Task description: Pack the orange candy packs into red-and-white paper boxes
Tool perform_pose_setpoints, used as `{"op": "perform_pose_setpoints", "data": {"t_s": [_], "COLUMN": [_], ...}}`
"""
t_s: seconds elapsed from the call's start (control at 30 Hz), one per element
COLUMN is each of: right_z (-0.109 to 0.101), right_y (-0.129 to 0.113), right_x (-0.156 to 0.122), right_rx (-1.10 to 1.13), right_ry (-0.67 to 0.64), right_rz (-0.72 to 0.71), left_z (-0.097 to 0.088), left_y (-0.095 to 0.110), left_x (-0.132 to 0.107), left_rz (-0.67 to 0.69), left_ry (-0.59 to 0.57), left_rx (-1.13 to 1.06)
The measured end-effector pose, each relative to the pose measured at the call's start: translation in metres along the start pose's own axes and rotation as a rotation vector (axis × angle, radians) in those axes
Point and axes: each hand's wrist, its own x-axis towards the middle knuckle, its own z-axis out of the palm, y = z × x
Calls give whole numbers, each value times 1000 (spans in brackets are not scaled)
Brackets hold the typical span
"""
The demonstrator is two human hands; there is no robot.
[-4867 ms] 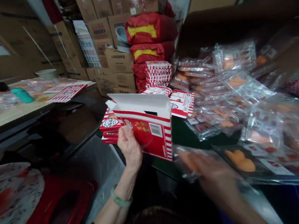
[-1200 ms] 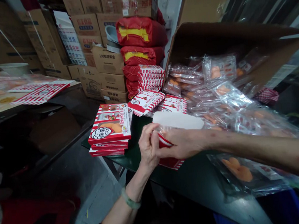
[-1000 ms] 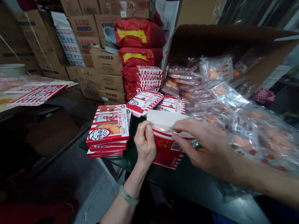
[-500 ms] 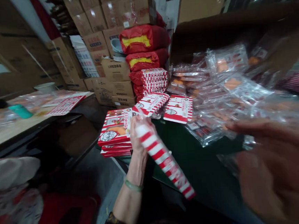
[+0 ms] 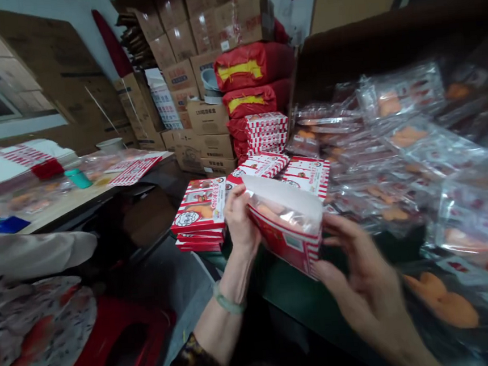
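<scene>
My left hand (image 5: 239, 220) grips the left end of a red and white striped carton (image 5: 288, 227) whose top flap stands open. A clear plastic packet with orange pieces shows inside the carton's mouth. My right hand (image 5: 359, 278) holds the carton's right end from below, fingers curled round it. Just left of the carton lies a stack of closed striped cartons (image 5: 199, 212) on the dark green table (image 5: 288, 293).
A heap of clear packets with orange food (image 5: 399, 152) spills from a big cardboard box on the right. More striped cartons (image 5: 265, 132), red sacks (image 5: 255, 65) and brown boxes stand behind. A wooden table (image 5: 70, 198) is at left, a red stool (image 5: 122, 353) below.
Half a second ago my left hand held the carton edge-on with my right hand away. Now the carton faces up with its flap open and both hands hold it.
</scene>
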Motion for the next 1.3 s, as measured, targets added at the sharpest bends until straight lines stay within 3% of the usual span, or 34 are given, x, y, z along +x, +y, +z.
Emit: {"op": "perform_pose_setpoints", "data": {"t_s": [0.07,0.17,0.27,0.4,0.57,0.7,0.77,0.83,0.9,0.97,1.03,1.13,1.3], "right_z": [13,32,42,45,33,20,15,8,-2,-12,-21,-28,-31], "right_y": [12,39,58,64,57,49,48,50,53,55,54,49,40], "right_x": [8,26,40,43,38,40,43,47,51,54,56,56,54], "right_rx": [-22,-31,67,-3,-254,-231,-87,63,144,144,94,38,42], "right_ry": [42,325,492,574,477,444,391,268,97,-26,-47,-38,-110], "right_rz": [35,103,25,-141,-231,-104,24,125,167,150,81,-4,2], "left_z": [8,16,18,15,8,1,-3,-7,-10,-13,-16,-19,-15], "left_y": [-5,-7,-4,-3,-7,-9,-11,-12,-11,-11,-11,-13,-18], "left_x": [-4,-12,-15,-15,-19,-19,-15,-9,-1,5,8,7,0], "left_rz": [-97,-169,-129,-14,165,238,163,4,-170,-238,-173,-43,68], "left_ry": [98,74,94,141,-12,-103,-115,-178,-321,-475,-536,-535,-499], "left_rx": [-71,-103,-128,-6,159,186,113,-46,-180,-225,-227,-238,-320]}}
